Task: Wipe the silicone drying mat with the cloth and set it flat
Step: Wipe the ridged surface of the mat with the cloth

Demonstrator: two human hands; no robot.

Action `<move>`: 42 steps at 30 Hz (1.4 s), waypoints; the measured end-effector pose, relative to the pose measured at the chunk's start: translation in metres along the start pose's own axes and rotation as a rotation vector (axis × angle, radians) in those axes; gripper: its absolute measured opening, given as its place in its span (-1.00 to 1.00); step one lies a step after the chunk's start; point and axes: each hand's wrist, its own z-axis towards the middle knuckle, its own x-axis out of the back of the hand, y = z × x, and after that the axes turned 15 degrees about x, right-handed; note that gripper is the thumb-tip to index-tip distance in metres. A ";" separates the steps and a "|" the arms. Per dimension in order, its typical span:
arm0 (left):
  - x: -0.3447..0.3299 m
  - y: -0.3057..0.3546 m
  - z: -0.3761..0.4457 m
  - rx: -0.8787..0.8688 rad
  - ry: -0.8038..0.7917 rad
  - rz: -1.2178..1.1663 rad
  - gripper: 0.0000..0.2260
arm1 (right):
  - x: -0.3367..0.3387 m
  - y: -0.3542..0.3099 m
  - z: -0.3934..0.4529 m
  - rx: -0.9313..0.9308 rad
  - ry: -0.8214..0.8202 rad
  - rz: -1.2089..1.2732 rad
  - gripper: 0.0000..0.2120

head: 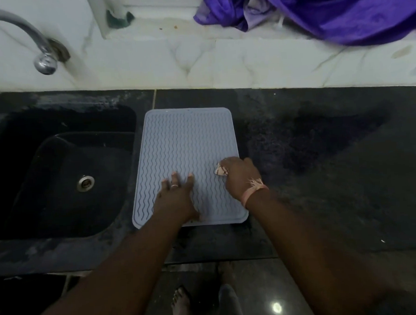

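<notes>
Here, left hand [177, 197] flat on mat [187, 144], right hand [239, 175] grip clenched round cloth [220, 169].

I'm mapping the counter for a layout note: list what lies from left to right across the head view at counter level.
sink → left hand, flat on the drying mat → right hand, gripping the cloth → bare dark counter.
</notes>
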 end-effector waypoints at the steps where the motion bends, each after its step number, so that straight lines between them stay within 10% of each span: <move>1: 0.000 0.001 -0.001 0.011 0.003 0.005 0.17 | -0.003 -0.003 -0.005 -0.006 -0.003 -0.033 -0.71; 14: 0.001 -0.007 -0.007 -0.001 -0.012 -0.110 0.13 | 0.029 -0.050 -0.077 -0.095 -0.308 0.129 -0.81; 20: -0.020 -0.041 -0.028 0.084 0.248 -0.256 -0.25 | 0.059 -0.024 -0.021 -0.256 -0.052 0.500 -0.84; 36: -0.024 -0.044 -0.022 0.229 0.152 -0.212 -0.20 | 0.015 -0.057 -0.076 0.400 -0.324 -0.115 -0.69; 42: -0.022 -0.045 -0.024 0.213 0.157 -0.207 -0.19 | 0.041 -0.040 -0.029 0.157 -0.385 0.442 -0.73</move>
